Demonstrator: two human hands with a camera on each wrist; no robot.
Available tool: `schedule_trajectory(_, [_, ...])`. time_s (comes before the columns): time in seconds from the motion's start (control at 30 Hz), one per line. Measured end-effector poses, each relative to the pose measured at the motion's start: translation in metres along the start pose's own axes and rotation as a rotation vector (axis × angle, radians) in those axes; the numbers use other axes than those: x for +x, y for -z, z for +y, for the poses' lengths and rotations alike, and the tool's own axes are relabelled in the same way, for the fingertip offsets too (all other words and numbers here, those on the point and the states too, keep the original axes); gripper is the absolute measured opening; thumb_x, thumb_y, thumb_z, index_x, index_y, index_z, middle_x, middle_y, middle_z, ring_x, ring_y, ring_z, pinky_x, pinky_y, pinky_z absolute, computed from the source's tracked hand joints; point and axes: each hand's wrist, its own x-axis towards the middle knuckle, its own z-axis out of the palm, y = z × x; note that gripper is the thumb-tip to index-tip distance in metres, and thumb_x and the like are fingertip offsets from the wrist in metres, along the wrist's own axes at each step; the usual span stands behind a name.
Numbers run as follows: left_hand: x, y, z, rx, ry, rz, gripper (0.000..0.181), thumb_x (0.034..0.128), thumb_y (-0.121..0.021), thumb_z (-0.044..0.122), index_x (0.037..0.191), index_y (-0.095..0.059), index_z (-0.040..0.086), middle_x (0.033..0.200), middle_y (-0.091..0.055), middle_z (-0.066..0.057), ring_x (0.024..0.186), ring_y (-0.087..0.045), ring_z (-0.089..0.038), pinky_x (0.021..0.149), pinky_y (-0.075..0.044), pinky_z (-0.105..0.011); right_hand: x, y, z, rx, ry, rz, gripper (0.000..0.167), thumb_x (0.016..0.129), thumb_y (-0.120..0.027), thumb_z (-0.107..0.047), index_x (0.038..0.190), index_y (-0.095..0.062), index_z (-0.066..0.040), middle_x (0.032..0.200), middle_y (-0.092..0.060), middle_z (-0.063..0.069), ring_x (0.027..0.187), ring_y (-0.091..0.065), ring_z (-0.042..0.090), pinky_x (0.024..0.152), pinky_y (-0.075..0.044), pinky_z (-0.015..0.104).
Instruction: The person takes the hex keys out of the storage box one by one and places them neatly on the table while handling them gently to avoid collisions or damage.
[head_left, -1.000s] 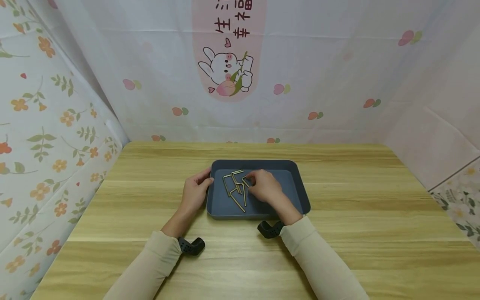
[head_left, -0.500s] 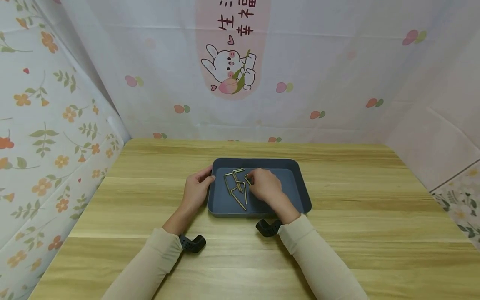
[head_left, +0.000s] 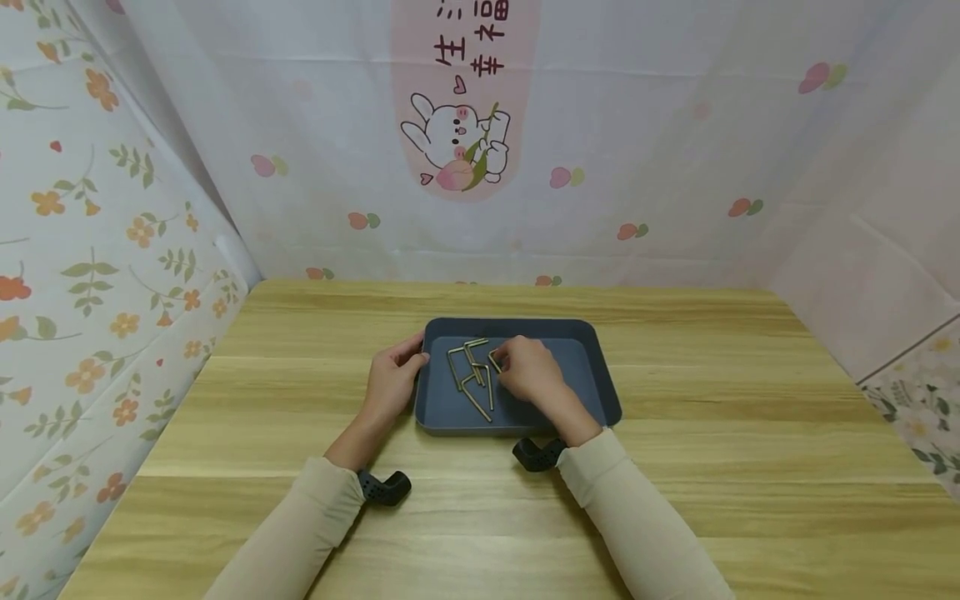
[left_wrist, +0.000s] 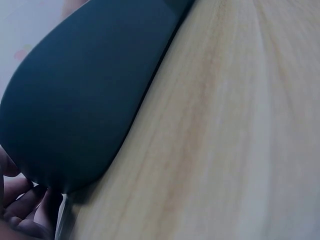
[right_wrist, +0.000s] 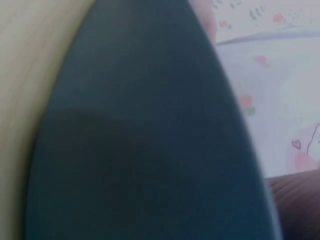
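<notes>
Work on the brass-coloured bent rods [head_left: 477, 401] looks early, as far as I can judge; all rods I can make out lie inside the grey tray [head_left: 517, 432], mostly a loose tangle in its left half, w/ some crossing, approx. five there but overlap makes the count unsure; the single rod [head_left: 494, 361] lies apart, just right of that tangle, nr the tray's middle, partly hidden by fingers; right hand [head_left: 531, 372] reaches in over the tray's floor, fingers drawn in narrow & seemingly pinching that one, tho exact contact is hidden; left hand [head_left: 392, 381] holds the tray's left wall, thumb at the rim, other fingers outside it, prob. to steady things; so done, as far as shown: tray braced, one rod at the fingertips; left, by my judgement: the tangle, which lies in no row or common direction, so no order reached yet; tray itself sits on the wooden tabletop [head_left: 697, 467]; wrist views add little, mainly tray wall, plus a few fingers at the tray's corner in the left one; right one's too blurred to check the pinch.
</notes>
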Motion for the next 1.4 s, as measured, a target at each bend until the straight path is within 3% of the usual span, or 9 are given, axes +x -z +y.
schedule_trajectory(0.17, [0.001, 0.000, -0.001, 0.029, -0.008, -0.007, 0.045, 0.0991, -0.057, 0.012, 0.144, -0.057, 0.006, 0.147, -0.058, -0.012, 0.140, -0.051, -0.024, 0.112, -0.045, -0.041, -0.004, 0.012, 0.012, 0.088, 0.030, -0.021, 0.030, 0.089, -0.069, -0.006, 0.119, -0.073, -0.006, 0.096, -0.073, 0.009, 0.075, -0.065, 0.018, 0.061, -0.050, 0.029])
schedule_trajectory(0.37, [0.001, 0.000, -0.003, 0.033, -0.005, 0.000, 0.044, 0.0984, -0.058, 0.012, 0.142, -0.058, 0.007, 0.146, -0.058, -0.011, 0.141, -0.051, -0.024, 0.113, -0.045, -0.041, -0.017, 0.037, 0.028, 0.223, 0.090, -0.029, 0.031, 0.092, -0.066, -0.009, 0.122, -0.069, -0.004, 0.091, -0.071, 0.007, 0.065, -0.062, 0.015, 0.060, -0.048, 0.029])
schedule_trajectory(0.63, [0.001, 0.001, -0.001, 0.031, 0.001, -0.005, 0.044, 0.0990, -0.057, 0.012, 0.143, -0.058, 0.007, 0.146, -0.059, -0.011, 0.141, -0.051, -0.024, 0.111, -0.045, -0.039, -0.036, 0.060, 0.039, 0.340, 0.128, -0.023, 0.026, 0.094, -0.065, -0.005, 0.120, -0.067, -0.001, 0.100, -0.067, 0.013, 0.079, -0.069, 0.018, 0.069, -0.058, 0.032])
schedule_trajectory(0.9, [-0.001, 0.000, 0.000, 0.074, -0.043, 0.011, 0.044, 0.0990, -0.057, 0.011, 0.142, -0.058, 0.005, 0.141, -0.063, -0.013, 0.133, -0.058, -0.024, 0.095, -0.050, -0.019, -0.043, 0.068, 0.056, 0.284, 0.117, 0.074, 0.022, 0.095, -0.067, -0.009, 0.116, -0.070, -0.005, 0.102, -0.071, 0.012, 0.086, -0.071, 0.024, 0.070, -0.057, 0.032])
schedule_trajectory(1.13, [-0.002, -0.001, -0.001, 0.092, -0.043, 0.009, 0.043, 0.0995, -0.057, 0.013, 0.142, -0.058, 0.008, 0.142, -0.062, -0.009, 0.133, -0.058, -0.022, 0.101, -0.051, -0.030, -0.047, 0.073, 0.067, 0.301, 0.101, 0.102, 0.030, 0.095, -0.069, -0.012, 0.124, -0.069, -0.008, 0.099, -0.074, 0.012, 0.085, -0.070, 0.028, 0.067, -0.053, 0.030])
schedule_trajectory(1.4, [0.000, 0.000, -0.003, 0.104, -0.050, 0.019, 0.043, 0.0995, -0.057, 0.014, 0.142, -0.059, 0.009, 0.142, -0.062, -0.009, 0.133, -0.058, -0.021, 0.099, -0.050, -0.026, -0.045, 0.086, 0.080, 0.373, 0.121, 0.072, 0.051, 0.097, -0.064, -0.008, 0.147, -0.053, -0.011, 0.103, -0.069, 0.020, 0.077, -0.068, 0.032, 0.065, -0.056, 0.033])
